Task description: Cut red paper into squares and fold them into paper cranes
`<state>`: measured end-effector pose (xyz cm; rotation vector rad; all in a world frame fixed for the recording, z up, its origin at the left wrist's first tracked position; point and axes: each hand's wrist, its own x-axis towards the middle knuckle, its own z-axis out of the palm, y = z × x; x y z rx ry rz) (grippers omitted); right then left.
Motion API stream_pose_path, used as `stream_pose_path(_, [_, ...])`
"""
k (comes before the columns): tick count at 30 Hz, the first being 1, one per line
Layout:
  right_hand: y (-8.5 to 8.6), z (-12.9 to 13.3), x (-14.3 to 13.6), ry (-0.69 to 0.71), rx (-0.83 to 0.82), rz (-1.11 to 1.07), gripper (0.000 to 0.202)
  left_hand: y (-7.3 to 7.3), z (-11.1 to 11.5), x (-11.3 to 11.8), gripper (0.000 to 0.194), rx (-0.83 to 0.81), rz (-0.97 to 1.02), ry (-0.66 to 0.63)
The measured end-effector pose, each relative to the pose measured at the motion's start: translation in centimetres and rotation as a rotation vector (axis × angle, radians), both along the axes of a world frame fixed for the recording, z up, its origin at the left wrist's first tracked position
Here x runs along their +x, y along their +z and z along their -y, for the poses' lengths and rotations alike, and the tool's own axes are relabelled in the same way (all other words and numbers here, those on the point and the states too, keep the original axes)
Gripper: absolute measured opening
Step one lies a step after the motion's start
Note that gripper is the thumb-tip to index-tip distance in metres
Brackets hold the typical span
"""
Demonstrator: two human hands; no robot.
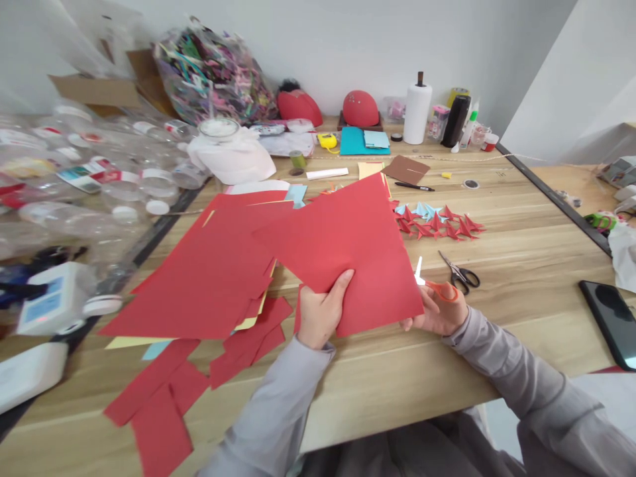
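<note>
My left hand (322, 310) is closed on a large red paper sheet (348, 245), thumb on top, held up above the table. In my right hand (440, 315) is a pair of orange-handled scissors (441, 290), its pale blades beside the sheet's right edge. The fingertips of that hand are near or behind the paper's lower right corner; contact is unclear. To the left lies a stack of red paper (199, 278) with yellow and blue sheets under it. Several cut red pieces (161, 424) lie in front of the stack. Black-handled scissors (462, 273) rest beyond my right hand.
Folded red and blue paper stars (440, 222) lie behind the sheet. A black pen (415, 187) and brown paper (406, 169) are farther back. Plastic bottles (99, 179) crowd the left side. A phone (611, 321) lies at the right edge. A white cylinder (416, 114) stands by the wall.
</note>
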<state>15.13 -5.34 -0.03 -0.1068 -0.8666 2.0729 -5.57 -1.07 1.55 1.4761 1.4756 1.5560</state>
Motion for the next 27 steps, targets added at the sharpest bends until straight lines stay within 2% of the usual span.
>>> stream_pose_path(5, [0.0,-0.1,-0.1,-0.052,0.022,-0.032,0.051,0.0,0.2,0.0,0.03,-0.009,-0.02,0.003])
stream_pose_path(10, [0.3,0.0,-0.6,-0.11,-0.002,-0.055,0.053,0.1,0.2,0.1,0.029,-0.009,-0.025,0.027])
stream_pose_path(19, [0.5,0.2,-0.8,-0.095,-0.08,-0.09,0.057,0.7,0.4,0.0,0.032,-0.006,-0.023,0.038])
stream_pose_path(23, [1.1,-0.1,-0.1,-0.207,-0.076,-0.16,0.061,0.2,0.3,-0.1,0.035,-0.004,0.004,0.098])
stream_pose_path(27, [1.7,0.0,-0.2,-0.198,-0.03,-0.02,0.061,-0.2,0.3,0.3,0.033,0.01,0.0,0.029])
